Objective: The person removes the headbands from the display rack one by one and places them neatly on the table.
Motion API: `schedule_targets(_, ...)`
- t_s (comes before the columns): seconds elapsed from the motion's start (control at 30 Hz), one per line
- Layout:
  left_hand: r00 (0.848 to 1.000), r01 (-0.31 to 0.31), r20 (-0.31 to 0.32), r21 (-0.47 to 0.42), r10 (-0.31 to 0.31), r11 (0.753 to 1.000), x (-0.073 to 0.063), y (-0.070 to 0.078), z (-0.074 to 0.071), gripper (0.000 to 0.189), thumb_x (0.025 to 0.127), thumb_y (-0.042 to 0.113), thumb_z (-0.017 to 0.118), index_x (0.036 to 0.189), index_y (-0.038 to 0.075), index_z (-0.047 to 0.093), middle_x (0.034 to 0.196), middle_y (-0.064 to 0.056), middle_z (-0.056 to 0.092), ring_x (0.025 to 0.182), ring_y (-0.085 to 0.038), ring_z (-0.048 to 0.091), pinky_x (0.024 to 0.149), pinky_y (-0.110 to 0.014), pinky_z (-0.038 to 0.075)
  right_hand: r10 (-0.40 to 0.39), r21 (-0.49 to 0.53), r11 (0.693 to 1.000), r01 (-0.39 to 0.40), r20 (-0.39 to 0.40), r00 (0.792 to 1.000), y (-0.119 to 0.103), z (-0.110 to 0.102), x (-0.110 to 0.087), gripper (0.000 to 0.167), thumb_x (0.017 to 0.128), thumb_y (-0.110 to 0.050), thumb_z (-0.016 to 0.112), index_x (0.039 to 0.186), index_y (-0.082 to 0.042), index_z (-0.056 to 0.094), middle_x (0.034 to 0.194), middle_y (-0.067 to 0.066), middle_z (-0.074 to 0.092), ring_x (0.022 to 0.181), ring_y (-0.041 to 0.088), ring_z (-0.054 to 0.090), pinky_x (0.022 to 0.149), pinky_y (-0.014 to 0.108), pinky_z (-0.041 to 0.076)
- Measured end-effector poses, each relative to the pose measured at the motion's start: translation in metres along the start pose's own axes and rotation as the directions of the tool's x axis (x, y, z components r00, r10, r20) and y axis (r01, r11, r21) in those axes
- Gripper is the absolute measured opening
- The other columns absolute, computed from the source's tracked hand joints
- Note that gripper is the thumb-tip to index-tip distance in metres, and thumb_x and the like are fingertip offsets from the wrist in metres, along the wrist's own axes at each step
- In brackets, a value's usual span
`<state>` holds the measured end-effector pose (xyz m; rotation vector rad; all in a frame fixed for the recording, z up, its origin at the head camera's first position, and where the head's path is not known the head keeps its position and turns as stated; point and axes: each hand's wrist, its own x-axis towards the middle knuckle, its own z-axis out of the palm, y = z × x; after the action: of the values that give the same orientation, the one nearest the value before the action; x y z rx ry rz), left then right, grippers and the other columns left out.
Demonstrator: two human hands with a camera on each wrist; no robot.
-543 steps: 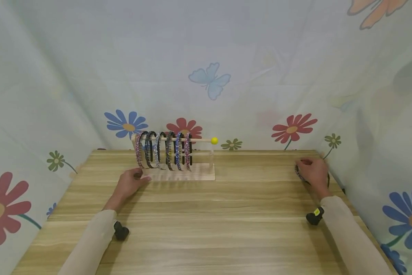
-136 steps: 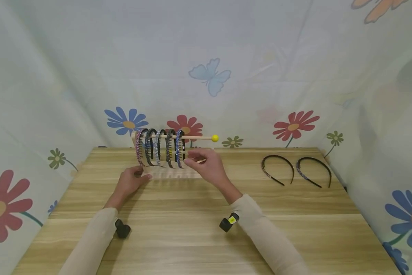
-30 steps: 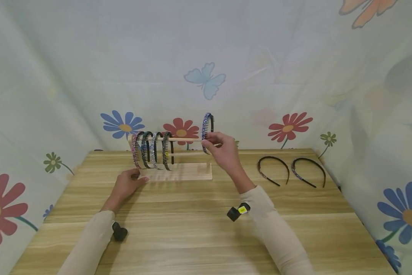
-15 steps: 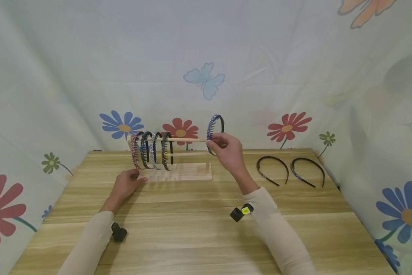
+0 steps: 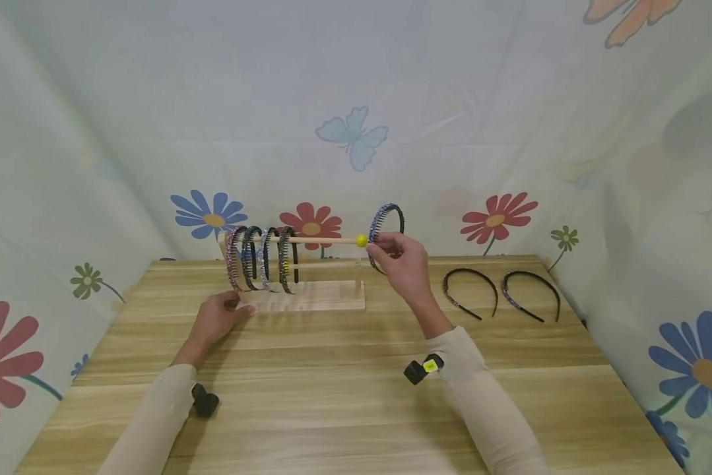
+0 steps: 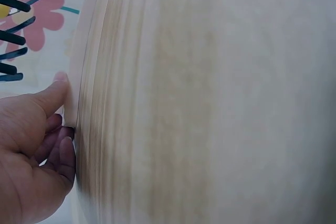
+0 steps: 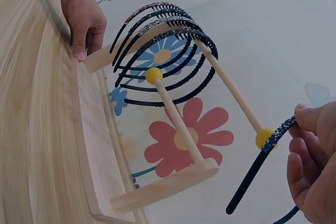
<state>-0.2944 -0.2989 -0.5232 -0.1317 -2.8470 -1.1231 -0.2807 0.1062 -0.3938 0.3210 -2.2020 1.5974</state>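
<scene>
blue headband (image 5: 377, 221) in rt hand (image 5: 408, 267)

I see the blue band (image 5: 377, 223) moved right along the rod (image 5: 326, 240), now out past the yellow ball (image 5: 362, 241), pinched in the right hand (image 5: 406, 264). Rod count: six down to four. Second band (image 5: 447, 291) now on right of table (image 5: 332, 396).

Nearer tabletop (image 5: 308, 396) offers passage; the rack (image 5: 332, 299) obstructs behind.

Right wrist view: right hand (image 7: 317, 156) cropped; held headband (image 7: 262, 156): 1 end cut, middle seemingly hidden.
</scene>
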Motion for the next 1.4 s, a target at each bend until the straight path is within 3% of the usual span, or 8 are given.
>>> schedule_targets(0.43,1.000,0.004,0.013,-0.012,-0.004,1.000,0.001,0.000,0.001,0.063,0.096,0.031,0.074,0.136,-0.013,0.056,0.133,-0.033,0.060,0.124,-0.048,0.058,0.106,-0.060,0.046,0.035,-0.025,0.999,-0.036,-0.044,0.998,0.015,-0.006,-0.004,0.027,0.090,-0.025,0.081,0.106,-0.003,0.075,0.096,0.011,0.078,0.087,0.025,0.071,0.076,0.036,0.059)
schedule_targets(0.73,1.000,0.003,0.007,-0.014,-0.003,1.000,0.000,-0.001,0.001,0.061,0.095,0.031,0.075,0.135,-0.012,0.057,0.134,-0.032,0.061,0.126,-0.048,0.057,0.107,-0.060,0.045,0.125,-0.066,0.989,-0.129,-0.061,0.990,0.033,0.002,-0.008,0.026,0.089,-0.026,0.082,0.103,-0.005,0.076,0.094,0.009,0.077,0.086,0.022,0.072,0.072,0.033,0.059)
schedule_targets(0.93,1.000,0.004,0.008,-0.012,-0.004,1.000,0.000,-0.001,0.000,0.063,0.096,0.032,0.074,0.136,-0.013,0.056,0.134,-0.033,0.060,0.127,-0.049,0.056,0.107,-0.060,0.045,0.118,-0.098,0.987,-0.126,-0.076,0.990,0.050,0.010,-0.010,0.022,0.089,-0.024,0.082,0.099,-0.005,0.076,0.091,0.009,0.077,0.082,0.023,0.074,0.074,0.039,0.061)
schedule_targets(1.4,1.000,0.013,0.003,-0.006,-0.013,1.000,0.001,-0.002,0.001,0.062,0.095,0.032,0.075,0.136,-0.011,0.057,0.134,-0.031,0.061,0.126,-0.048,0.057,0.107,-0.060,0.045,0.197,-0.183,0.960,-0.213,-0.103,0.975,0.083,0.025,-0.008,0.018,0.087,-0.021,0.084,0.093,-0.005,0.078,0.086,0.009,0.076,0.079,0.020,0.072,0.067,0.030,0.058)
